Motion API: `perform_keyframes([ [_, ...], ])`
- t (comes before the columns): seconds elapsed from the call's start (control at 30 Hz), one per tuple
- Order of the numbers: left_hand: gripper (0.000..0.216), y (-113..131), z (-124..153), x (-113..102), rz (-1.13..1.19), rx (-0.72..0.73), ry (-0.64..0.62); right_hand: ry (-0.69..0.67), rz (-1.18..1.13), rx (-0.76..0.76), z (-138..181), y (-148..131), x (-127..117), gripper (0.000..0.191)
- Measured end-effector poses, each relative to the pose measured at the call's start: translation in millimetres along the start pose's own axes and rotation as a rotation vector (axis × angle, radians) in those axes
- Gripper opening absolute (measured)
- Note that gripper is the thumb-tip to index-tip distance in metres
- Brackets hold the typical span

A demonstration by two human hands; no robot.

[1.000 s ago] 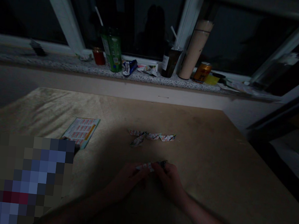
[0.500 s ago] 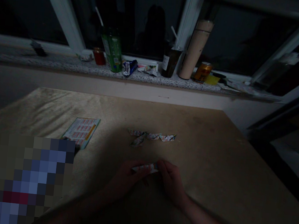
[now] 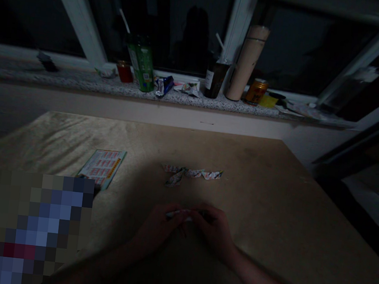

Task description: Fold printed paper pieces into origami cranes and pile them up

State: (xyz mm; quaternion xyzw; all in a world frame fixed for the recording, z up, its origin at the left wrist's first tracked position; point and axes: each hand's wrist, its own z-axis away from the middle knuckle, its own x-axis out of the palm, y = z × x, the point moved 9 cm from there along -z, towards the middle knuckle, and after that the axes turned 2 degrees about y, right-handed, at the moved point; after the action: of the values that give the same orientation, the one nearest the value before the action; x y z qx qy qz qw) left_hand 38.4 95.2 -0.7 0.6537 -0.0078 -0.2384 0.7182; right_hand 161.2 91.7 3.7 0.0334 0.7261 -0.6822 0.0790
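Observation:
The room is dim. My left hand [image 3: 160, 227] and my right hand [image 3: 216, 230] meet low over the tan table [image 3: 271, 205], and both pinch a small strip of printed paper [image 3: 182, 213] between their fingertips. The fingers cover most of the strip. A short way beyond the hands lie several small folded paper pieces [image 3: 191, 174] in a row, one of them angled below the others.
A printed sheet [image 3: 103, 167] lies at left on the table. The stone window sill [image 3: 64, 78] holds a green carton [image 3: 142, 65], a red can [image 3: 124, 71], a dark bottle [image 3: 215, 77], a tall beige tumbler [image 3: 247, 62], an orange can [image 3: 256, 91] and wrappers [image 3: 164, 85].
The hands have closed in on each other. The paper strip, stretched out between them half a second ago, now shows only as a thin edge under the fingers.

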Motion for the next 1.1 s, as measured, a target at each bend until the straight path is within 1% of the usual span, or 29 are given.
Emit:
perform_keyframes([
  [0.17,0.03,1.5,0.0,1.8,-0.022,0.012,-0.002,0.091,0.083,-0.001,1.2,4.8,-8.5,0.016],
  [0.27,0.03,1.8,0.6,0.9,-0.058,-0.001,0.004,0.141,0.097,0.032,0.7,7.9,-13.8,0.014],
  [0.33,0.03,1.4,0.8,0.5,-0.076,-0.007,0.003,0.129,0.05,0.059,-0.7,8.5,-13.3,0.014],
  [0.43,0.028,1.6,1.0,-1.5,-0.073,0.011,0.021,0.042,-0.034,0.077,-3.1,6.1,-6.5,0.014],
  [0.5,0.027,1.6,1.3,-1.1,-0.071,0.029,0.018,0.008,-0.06,0.075,-3.9,4.5,-4.3,0.012],
  [0.6,0.026,1.7,2.0,2.0,-0.07,0.048,-0.01,0.009,-0.088,0.09,-4.3,6.6,-5.2,0.013],
  [0.73,0.024,1.9,1.8,4.8,-0.028,0.045,-0.034,0.054,-0.101,0.128,-5.0,12.5,-9.7,0.014],
  [0.83,0.023,0.1,0.6,0.8,0.013,0.017,0.009,0.079,-0.086,0.128,-6.1,14.1,-12.1,0.014],
  [0.9,0.024,-0.6,0.0,-3.0,0.025,0.006,0.044,0.097,-0.116,0.133,-6.1,16.5,-13.3,0.015],
  [1.0,0.023,-0.4,-0.5,-8.3,0.045,-0.007,0.09,0.145,-0.223,0.142,-4.9,21.5,-17.3,0.025],
  [1.1,0.021,0.8,-0.6,-11.5,0.045,-0.012,0.122,0.191,-0.293,0.116,-3.4,21.8,-22.6,0.029],
])
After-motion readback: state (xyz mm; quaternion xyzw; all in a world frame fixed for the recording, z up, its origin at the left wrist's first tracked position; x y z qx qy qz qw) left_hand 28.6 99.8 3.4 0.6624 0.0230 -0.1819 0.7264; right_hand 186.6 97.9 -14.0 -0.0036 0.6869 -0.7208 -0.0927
